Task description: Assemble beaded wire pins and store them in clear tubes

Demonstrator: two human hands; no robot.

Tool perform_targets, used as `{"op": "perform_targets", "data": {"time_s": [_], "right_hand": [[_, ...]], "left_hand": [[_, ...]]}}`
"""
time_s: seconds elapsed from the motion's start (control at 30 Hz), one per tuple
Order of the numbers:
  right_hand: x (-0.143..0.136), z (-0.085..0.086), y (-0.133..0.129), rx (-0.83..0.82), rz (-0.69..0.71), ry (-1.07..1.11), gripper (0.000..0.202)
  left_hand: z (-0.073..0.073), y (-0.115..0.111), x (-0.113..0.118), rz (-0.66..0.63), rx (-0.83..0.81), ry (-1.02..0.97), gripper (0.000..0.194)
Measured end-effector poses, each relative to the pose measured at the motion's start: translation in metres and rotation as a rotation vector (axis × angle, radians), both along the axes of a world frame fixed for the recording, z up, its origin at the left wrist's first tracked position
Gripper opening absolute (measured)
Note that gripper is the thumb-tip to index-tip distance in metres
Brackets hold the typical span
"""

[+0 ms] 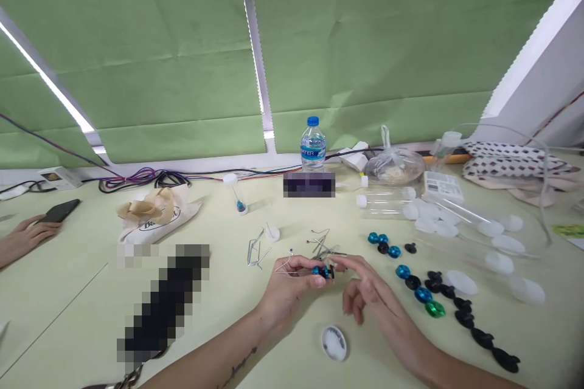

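My left hand [292, 285] pinches a small blue-and-black knob-like part [323, 271] between thumb and fingers, and a thin bent wire [285, 267] runs along beside it. My right hand [369, 295] is close by on the right. Its index finger reaches across near the part's black end, while the other fingers curl loosely with nothing visible in them; contact with the part is unclear. Just beyond the hands lies a tangle of thin metal rods [326, 246]. A small white round cap [334, 343] holding tiny dark bits rests on the table below them.
Blue, green and black round parts [423, 295] form rows at right. Clear tubes with white caps [387, 200] lie behind them. Bent metal rods [252, 251], an upright tube [235, 194], a cloth bag [157, 216] and a water bottle [312, 146] stand around. Another person's hand [31, 236] touches a phone [60, 211].
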State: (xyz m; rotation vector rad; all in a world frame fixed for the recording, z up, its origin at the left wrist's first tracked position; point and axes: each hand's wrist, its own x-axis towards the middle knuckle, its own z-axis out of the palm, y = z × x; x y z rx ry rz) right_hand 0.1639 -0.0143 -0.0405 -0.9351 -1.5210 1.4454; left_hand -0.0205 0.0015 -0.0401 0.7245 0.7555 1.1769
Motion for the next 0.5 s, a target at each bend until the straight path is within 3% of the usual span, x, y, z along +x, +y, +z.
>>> {"op": "perform_targets", "data": {"time_s": [0.5], "right_hand": [[-0.0012,-0.0021,0.0021,0.028,0.016,-0.002,0.040]], "left_hand": [[0.0010,-0.0008,-0.0002,-0.024,0.046,-0.009,0.017]]}}
